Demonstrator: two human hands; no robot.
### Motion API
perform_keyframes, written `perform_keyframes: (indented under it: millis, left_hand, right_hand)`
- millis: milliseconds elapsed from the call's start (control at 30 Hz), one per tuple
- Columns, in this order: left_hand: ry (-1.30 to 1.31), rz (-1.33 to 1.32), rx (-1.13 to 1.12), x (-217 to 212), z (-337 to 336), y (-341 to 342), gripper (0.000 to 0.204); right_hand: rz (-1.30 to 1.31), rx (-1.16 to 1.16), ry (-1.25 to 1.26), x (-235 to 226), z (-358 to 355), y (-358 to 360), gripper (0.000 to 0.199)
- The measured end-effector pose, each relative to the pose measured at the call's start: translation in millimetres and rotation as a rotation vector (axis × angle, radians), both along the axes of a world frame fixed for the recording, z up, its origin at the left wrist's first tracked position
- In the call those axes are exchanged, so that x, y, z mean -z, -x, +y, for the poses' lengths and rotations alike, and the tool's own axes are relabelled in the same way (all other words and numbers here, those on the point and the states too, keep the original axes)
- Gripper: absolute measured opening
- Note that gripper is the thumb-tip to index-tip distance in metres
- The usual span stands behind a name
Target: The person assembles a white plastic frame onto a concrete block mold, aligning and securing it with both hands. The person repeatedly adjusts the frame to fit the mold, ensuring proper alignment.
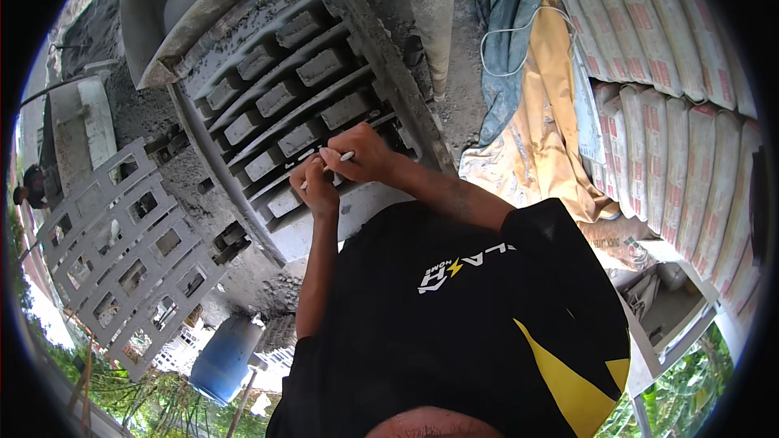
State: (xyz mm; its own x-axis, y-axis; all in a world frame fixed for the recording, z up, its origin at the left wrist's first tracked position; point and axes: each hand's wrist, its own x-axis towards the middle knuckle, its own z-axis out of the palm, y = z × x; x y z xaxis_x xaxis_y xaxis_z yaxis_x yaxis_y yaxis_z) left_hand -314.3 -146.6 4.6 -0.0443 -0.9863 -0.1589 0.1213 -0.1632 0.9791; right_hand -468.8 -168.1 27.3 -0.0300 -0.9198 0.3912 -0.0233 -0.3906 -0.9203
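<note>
My left hand [315, 182] and my right hand [363, 154] are close together over the near end of a grey mould [278, 99]. Each is closed on a thin pale rod [347, 156], whose short ends poke out beside the fingers. Whether it is one rod or two, I cannot tell, as the fingers cover most of it. Raised rectangular blocks stand in rows inside the mould, with narrow slots and thin bars between them. Cement-like residue coats its frame. Beneath my hands, part of the mould is hidden.
A grey lattice panel [166, 242] with rectangular holes leans at left, near a blue drum [225, 357]. Stacked pale sacks [677, 146] fill the right side. Blue-grey cloth [505, 57] and a tan tarp [552, 105] hang beside a post [432, 16].
</note>
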Motion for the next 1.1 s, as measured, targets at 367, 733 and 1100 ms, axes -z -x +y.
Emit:
perform_keyframes:
  millis: [367,733,1100]
  left_hand:
    - [0.09,-0.484,-0.063,-4,-16,17,0.017]
    - [-0.289,-0.309,0.0,-5,-17,10,0.024]
    - [0.158,-0.129,0.045,-80,20,43,0.025]
  right_hand:
    - [-0.073,0.063,-0.104,-4,-7,6,0.026]
    - [0.059,0.152,0.127,-12,2,24,0.023]
    - [0.1,-0.175,0.118,-49,26,27,0.024]
